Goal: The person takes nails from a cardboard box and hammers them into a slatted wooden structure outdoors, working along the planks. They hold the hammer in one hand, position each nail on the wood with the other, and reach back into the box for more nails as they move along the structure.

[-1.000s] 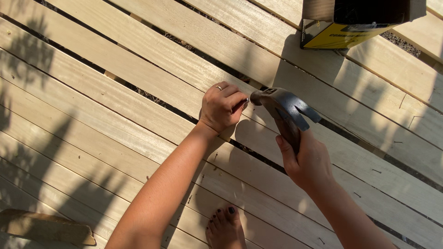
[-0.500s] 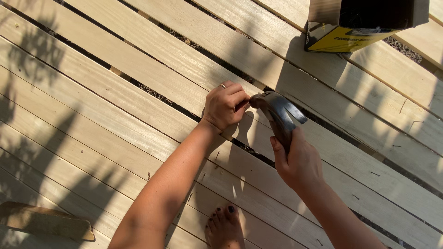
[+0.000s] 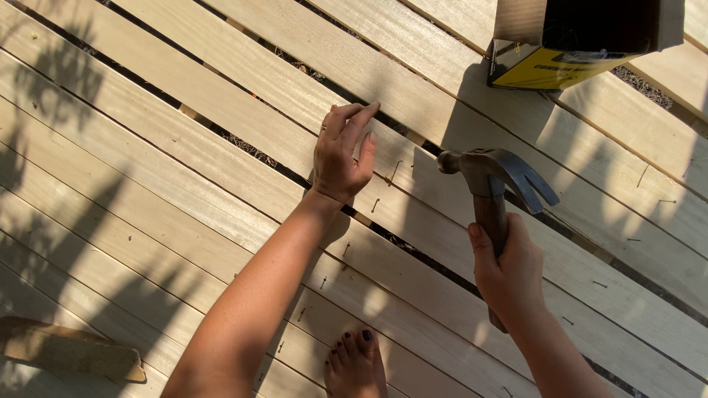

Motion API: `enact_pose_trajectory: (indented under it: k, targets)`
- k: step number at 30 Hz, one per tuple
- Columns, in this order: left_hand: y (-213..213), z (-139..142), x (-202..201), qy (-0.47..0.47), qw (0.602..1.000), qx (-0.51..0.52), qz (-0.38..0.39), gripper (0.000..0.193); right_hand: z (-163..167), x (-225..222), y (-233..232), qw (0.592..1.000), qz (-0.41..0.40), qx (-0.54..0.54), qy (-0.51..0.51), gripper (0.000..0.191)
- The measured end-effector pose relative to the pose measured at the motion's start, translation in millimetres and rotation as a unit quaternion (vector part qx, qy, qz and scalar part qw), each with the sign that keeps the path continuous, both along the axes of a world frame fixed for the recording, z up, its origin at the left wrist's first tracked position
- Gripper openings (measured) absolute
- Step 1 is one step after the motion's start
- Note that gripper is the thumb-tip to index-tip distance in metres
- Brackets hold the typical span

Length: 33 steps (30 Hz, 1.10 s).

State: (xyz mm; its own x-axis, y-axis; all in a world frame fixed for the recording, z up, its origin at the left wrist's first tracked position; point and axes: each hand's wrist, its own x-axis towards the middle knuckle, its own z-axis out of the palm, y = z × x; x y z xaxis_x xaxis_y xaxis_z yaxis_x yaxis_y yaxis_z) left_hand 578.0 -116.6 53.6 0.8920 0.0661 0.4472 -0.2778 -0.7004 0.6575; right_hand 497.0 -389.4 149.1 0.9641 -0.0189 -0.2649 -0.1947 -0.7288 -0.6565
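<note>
The left hand [image 3: 341,156], pinched beside the hammer head a moment ago, now rests flat and open-fingered on the pale wooden deck plank [image 3: 221,96], perhaps leaving a nail standing, while the right hand [image 3: 511,273] grips the steel-headed, wooden-handled claw hammer [image 3: 493,184] raised above it.

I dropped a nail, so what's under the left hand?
The left hand lies open on a pale plank, fingers across a gap between boards. A nail stands just beside it. Whatever is under the palm is covered.

Matt pale wooden planks [image 3: 184,155]; hammer [image 3: 494,199] with dull metal head, wooden handle
</note>
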Motion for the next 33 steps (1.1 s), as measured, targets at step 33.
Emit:
enact_pose_trajectory:
  k: [33]
  targets:
    - [-11,-16,77,0.255,0.934,0.249,0.012,0.061,-5,31,24,0.966,0.19,0.019,-0.174,0.037]
